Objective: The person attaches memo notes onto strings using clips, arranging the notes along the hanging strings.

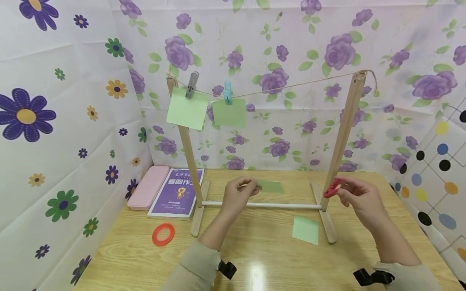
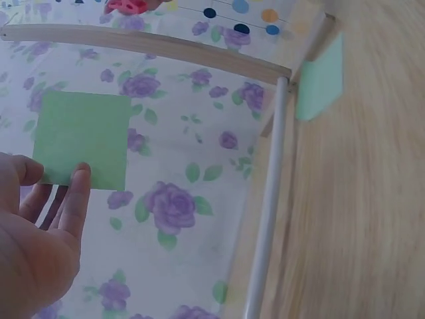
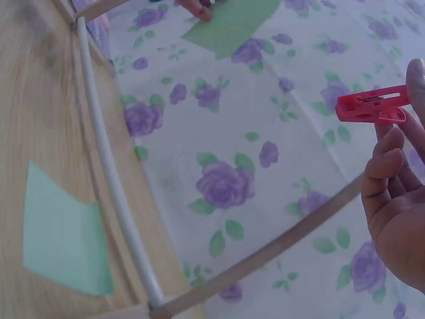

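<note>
My left hand (image 1: pixel 238 194) pinches a green paper square (image 1: pixel 270 186) by one edge, above the white crossbar of a wooden frame. In the left wrist view the paper (image 2: pixel 83 136) is flat, with thumb and fingers at its lower edge. Near the right post, my right hand (image 1: pixel 360 198) holds a red clothespin (image 1: pixel 332 188) between thumb and fingers. The right wrist view shows the clothespin (image 3: pixel 372 105) with its free end pointing away from the hand. Along the sagging string (image 1: pixel 284 87), a grey clip (image 1: pixel 192 84) and a blue clip (image 1: pixel 227 92) each hold a green paper.
Another pale green paper (image 1: pixel 305 230) lies on the table by the frame's right foot (image 1: pixel 329 227). A red ring (image 1: pixel 163 235) lies at the left front. Behind it are a purple book (image 1: pixel 176 193) and a pink case (image 1: pixel 150 188). Flowered cloth hangs at the back.
</note>
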